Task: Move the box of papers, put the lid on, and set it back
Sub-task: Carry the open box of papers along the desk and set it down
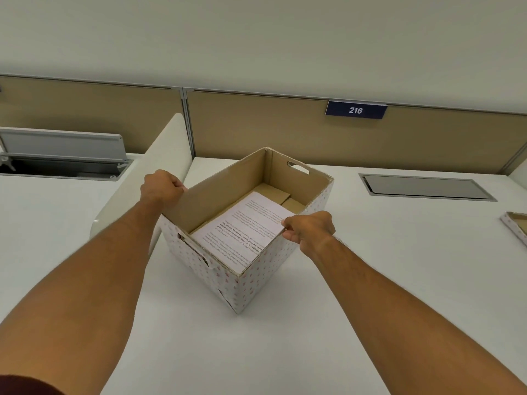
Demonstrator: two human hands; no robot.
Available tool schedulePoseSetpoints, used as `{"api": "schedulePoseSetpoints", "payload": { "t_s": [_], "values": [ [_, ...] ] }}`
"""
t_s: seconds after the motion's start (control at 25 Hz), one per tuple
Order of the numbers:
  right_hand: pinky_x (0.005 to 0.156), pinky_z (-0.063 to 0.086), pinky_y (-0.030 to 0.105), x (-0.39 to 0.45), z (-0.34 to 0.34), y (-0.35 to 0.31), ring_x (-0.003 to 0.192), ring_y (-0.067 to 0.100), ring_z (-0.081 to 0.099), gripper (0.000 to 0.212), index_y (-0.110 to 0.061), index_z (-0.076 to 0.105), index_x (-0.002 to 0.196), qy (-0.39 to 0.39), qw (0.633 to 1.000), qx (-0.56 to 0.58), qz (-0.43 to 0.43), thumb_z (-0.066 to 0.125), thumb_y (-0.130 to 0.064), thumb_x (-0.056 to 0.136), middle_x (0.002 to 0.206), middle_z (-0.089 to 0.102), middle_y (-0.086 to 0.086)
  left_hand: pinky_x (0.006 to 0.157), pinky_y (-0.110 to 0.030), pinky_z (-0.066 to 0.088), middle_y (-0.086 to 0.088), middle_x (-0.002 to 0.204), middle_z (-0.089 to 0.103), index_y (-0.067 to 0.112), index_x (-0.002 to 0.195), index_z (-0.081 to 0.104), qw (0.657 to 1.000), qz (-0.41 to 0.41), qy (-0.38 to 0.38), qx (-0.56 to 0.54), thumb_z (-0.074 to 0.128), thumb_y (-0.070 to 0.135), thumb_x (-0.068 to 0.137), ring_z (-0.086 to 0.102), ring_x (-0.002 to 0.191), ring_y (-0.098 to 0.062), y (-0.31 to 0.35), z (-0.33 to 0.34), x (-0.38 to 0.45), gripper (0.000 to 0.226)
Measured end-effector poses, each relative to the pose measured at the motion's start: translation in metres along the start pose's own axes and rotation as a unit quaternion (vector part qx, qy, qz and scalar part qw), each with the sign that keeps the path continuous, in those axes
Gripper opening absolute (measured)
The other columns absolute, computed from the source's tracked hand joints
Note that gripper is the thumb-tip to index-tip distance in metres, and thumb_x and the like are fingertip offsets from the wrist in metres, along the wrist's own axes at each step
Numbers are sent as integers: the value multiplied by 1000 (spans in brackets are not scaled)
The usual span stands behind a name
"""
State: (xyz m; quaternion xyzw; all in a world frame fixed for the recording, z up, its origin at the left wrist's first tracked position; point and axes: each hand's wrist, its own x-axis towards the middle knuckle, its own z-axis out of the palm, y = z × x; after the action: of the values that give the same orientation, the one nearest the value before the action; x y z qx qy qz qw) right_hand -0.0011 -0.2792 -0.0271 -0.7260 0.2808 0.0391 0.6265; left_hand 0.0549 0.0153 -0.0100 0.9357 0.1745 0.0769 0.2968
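Head view shows both arms stretched forward to an open cardboard box (251, 269) standing on the white desk (370, 280), turned so one corner points back at the person. Left hand (161, 186) is closed on the top rim of the box's far-left wall; right hand (309, 230) is closed on the rim of the near-right wall, thumb side toward the printed papers (245, 226) lying inside, between the two hands.

Both grips are pinches on thin card at the top edge. If the box is lifted this way, the walls could bow or the rim could tear, and the near wall below the left hand already looks torn around its handle cut-out (196, 249). With the hands on diagonal walls, the box may also twist or tip, and the loose sheets could slide toward the low side.

What I take to be the lid (516, 228) lies well to the right of the right hand, cut off by the frame edge, so its size and condition cannot be judged. Fingertips of both hands are hidden behind the rims. Whether the box base is touching the desk or just clear of it is hard to tell
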Motion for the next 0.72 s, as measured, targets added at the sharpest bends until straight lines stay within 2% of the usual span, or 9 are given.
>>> {"api": "schedulePoseSetpoints", "payload": {
  "t_s": [0.2,0.32,0.4,0.56,0.72],
  "values": [
    [66,64,32,11,-9,-4,64,21,75,23,0,65,94,21,998,-61,-10,80,-5,78,107,75,16,74,-38,56,-13,96,71,3,98,75,996,-26,-84,-33,73,16,83,66,82,-26,6,-8,-6,20],
    [45,57,22,13,-16,-7,55,20,71,18,-1,62,81,27,995,-92,-11,80,-3,78,107,75,17,58,-29,54,-14,89,69,-1,94,73,988,-52,-138,-48,77,14,80,66,69,-22,10,-14,-13,20],
    [38,52,20,13,-22,-8,54,21,70,20,-2,59,76,28,994,-104,-14,79,-3,78,108,74,17,55,-27,53,-17,89,69,-3,92,71,986,-58,-150,-49,76,15,81,66,67,-21,13,-15,-21,22],
    [42,56,23,8,-35,-7,65,27,73,20,-2,57,76,12,994,-105,-14,76,-1,80,107,74,19,55,-29,55,-19,86,72,-3,85,71,985,-45,-163,-40,77,14,80,69,66,-22,22,-15,-38,19],
    [49,60,29,4,-55,-8,66,29,74,15,2,58,83,-2,994,-107,-3,73,1,83,101,75,21,60,-34,60,-18,84,73,-5,86,73,981,-28,-190,-20,78,8,77,71,65,-26,30,-12,-60,17]
  ]
}}
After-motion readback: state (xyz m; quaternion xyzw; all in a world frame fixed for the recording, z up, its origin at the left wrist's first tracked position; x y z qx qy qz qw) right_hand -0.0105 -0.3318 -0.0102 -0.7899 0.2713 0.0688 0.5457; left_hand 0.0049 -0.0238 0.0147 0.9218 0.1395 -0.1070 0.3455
